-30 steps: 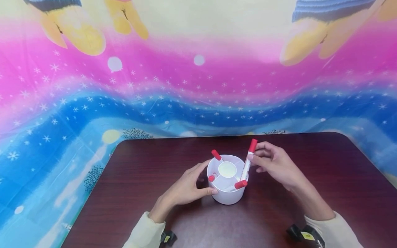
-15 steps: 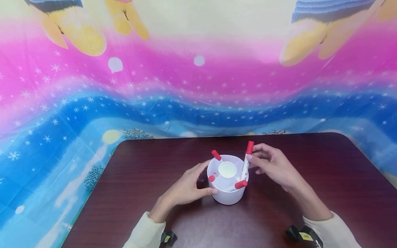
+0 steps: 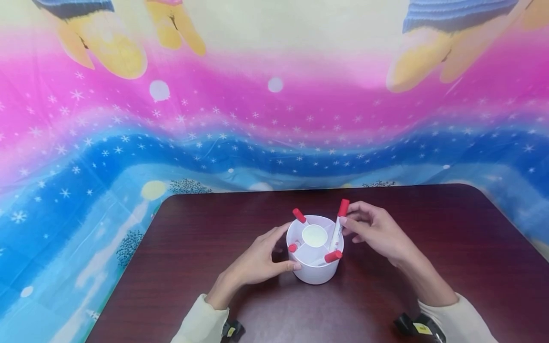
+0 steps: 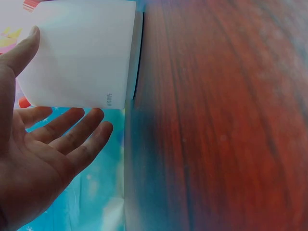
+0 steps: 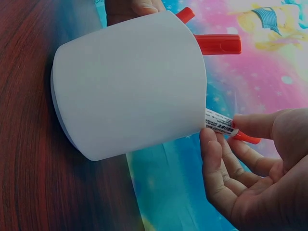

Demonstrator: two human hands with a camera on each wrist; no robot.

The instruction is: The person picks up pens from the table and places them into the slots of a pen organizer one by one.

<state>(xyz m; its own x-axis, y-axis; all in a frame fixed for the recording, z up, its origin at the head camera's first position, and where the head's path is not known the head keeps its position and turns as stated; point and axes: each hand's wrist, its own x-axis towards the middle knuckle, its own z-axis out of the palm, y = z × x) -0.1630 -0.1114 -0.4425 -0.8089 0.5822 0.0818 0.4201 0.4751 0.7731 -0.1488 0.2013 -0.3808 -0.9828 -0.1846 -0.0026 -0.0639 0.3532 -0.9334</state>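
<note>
A round white pen holder (image 3: 316,275) with compartments about a central cup stands on the table. My left hand (image 3: 260,258) holds it at its left side, thumb on the near wall, fingers reaching round the back. My right hand (image 3: 379,232) pinches a red-capped white marker (image 3: 336,238) between thumb and fingers at the holder's right side. The marker's lower end is inside the holder, its cap up. In the right wrist view its printed barrel (image 5: 219,121) shows above the rim. Several red caps stick up, including a back-left cap (image 3: 299,216) and a front-right cap (image 3: 333,257).
The dark brown wooden table (image 3: 206,224) extends on all sides of the holder. Behind it hangs a colourful cloth (image 3: 257,119) with snowflakes. Black straps with yellow labels sit at both wrists.
My right hand has moved slightly left and down, and the marker it pinches has sunk a little deeper into the holder. The left hand and holder look unmoved.
</note>
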